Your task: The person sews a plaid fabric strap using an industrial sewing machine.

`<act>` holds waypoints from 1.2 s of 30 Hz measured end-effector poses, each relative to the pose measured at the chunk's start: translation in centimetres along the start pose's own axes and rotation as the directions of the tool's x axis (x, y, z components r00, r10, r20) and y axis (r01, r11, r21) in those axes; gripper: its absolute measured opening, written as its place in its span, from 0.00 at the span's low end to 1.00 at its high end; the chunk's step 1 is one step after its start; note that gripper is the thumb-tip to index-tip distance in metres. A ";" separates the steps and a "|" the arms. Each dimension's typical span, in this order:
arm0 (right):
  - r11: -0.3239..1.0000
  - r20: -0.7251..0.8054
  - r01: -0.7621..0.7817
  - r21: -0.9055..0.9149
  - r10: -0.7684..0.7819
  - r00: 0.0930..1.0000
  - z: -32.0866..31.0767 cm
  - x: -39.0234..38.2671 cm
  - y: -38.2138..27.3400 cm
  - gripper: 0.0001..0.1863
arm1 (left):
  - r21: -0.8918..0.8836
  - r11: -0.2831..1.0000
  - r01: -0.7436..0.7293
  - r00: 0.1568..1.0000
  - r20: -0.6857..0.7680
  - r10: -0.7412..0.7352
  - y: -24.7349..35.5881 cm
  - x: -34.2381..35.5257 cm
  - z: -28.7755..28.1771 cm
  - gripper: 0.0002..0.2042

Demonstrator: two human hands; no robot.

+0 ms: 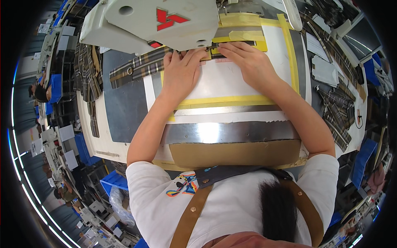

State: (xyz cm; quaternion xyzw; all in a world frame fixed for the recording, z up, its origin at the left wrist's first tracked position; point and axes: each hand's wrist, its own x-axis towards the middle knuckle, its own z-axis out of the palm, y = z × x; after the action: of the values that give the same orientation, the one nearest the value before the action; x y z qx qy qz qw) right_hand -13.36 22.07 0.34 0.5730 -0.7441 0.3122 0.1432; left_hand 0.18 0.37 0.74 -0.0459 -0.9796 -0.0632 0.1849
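A plaid fabric strap (142, 66) in brown, grey and white runs from the left toward the sewing machine head (161, 25), with a small metal ring near its left end. My left hand (184, 70) rests on the strap below the machine head, its fingers bent and apart, fingertips pressing down. My right hand (248, 64) lies with fingers stretched over a dark strip beside a yellow-edged template (260, 44). Between my fingertips shows a small yellow piece (205, 55). The needle area is hidden by the machine head.
A white sheet edged with yellow tape (223, 100) covers the work surface, with a shiny metal strip (231, 133) at its near edge. Plaid pieces (87, 70) hang at the left; more plaid straps (337, 115) lie at the right. A screen (359, 41) stands far right.
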 end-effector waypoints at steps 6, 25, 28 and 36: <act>1.000 0.003 -0.005 -0.004 0.005 1.000 0.0 0.0 -0.1 0.23 | 0.011 1.000 0.007 1.000 0.015 -0.007 0.2 -0.2 0.0 0.17; 1.000 0.009 -0.017 0.022 0.017 1.000 0.0 -0.1 -0.2 0.23 | 0.201 0.978 0.062 0.997 0.040 -0.071 3.4 0.7 0.5 0.28; 0.999 0.012 -0.021 0.025 0.021 1.000 -0.2 -0.1 -0.3 0.23 | 0.197 0.979 0.060 0.997 0.037 -0.068 3.4 0.7 0.3 0.28; 0.998 -0.008 -0.036 0.046 0.037 0.999 0.0 0.4 -0.3 0.22 | 0.197 0.979 0.054 0.998 0.003 -0.056 3.3 0.8 0.6 0.28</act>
State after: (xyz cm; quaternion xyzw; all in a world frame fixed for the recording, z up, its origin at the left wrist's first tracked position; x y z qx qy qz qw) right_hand -13.17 21.73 0.64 0.5610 -0.7465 0.3342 0.1278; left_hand -0.37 3.79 0.82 -0.0007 -0.9828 0.0292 0.1824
